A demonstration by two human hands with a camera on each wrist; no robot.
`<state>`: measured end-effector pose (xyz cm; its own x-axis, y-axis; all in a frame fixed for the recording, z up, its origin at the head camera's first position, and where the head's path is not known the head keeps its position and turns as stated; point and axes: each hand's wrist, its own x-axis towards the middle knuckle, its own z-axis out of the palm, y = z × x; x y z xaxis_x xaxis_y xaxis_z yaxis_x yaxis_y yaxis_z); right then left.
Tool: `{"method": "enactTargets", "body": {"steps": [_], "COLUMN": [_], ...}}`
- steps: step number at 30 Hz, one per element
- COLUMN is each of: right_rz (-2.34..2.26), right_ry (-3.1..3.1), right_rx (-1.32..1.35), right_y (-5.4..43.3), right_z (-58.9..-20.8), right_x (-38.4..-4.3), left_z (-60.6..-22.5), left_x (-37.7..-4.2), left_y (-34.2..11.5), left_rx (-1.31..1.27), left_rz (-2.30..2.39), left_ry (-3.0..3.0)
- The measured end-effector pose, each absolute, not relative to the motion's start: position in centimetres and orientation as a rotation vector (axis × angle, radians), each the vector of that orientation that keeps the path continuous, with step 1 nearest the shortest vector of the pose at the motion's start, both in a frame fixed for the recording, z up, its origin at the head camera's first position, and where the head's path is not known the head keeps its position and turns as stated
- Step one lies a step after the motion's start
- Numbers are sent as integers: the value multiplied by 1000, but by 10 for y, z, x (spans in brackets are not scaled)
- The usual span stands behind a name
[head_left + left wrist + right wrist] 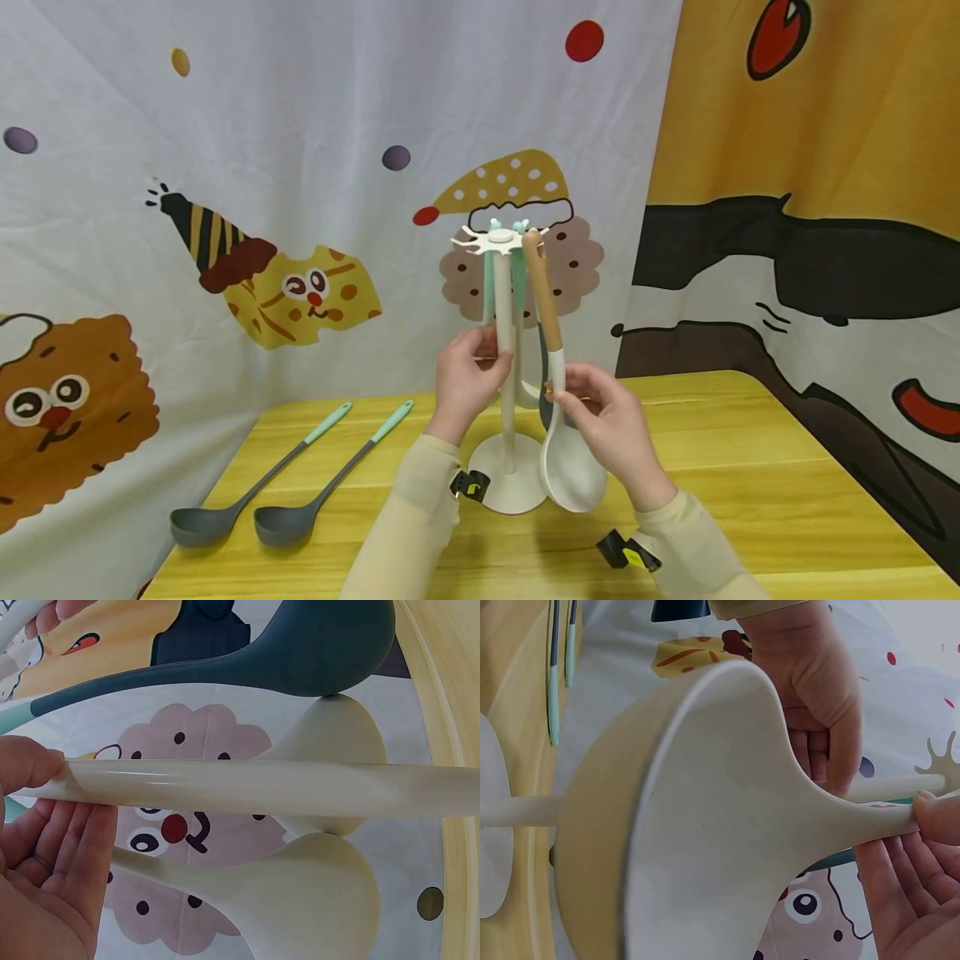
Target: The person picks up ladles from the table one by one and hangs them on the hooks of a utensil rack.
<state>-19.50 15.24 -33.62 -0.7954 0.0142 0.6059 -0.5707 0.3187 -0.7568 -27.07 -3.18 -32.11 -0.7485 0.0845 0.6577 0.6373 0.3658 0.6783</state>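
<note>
A white utensil stand (507, 417) with a round base and a hook ring on top stands upright on the table. My left hand (468, 375) grips its pole about midway up, thumb on one side and fingers on the other. My right hand (618, 425) pinches the neck of a white ladle (577, 471) with a wooden handle. That ladle is upright, bowl down, in front of the stand's right side, its handle top overlapping the hook ring. Behind the pole hang a dark ladle (330, 652) and cream utensils (315, 892), seen in the left wrist view.
Two dark grey ladles (204, 527) with mint handles lie side by side on the left of the wooden table (750, 467). A printed cloth (315, 100) with cartoon figures hangs behind the table.
</note>
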Motion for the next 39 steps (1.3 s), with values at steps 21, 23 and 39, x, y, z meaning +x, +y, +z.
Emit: {"method": "enactTargets", "body": {"steps": [21,23,39], "right_rz": [1504,1508,1439], "right_ry": [-2092,-2098,-2156], "right_rx": [499,496,533], "right_y": [150,150,155], "right_z": [-341,-340,-336], "right_x": [-204,-205,-208], "left_z": [-321,-321,-320], "left_x": [-269,-269,-270], "left_y": [-31,-31,-31], "left_rx": [-594,-595,-597], "left_rz": [-1366,-1370,-1380], "left_ry": [-2132,-2129,-2128]}}
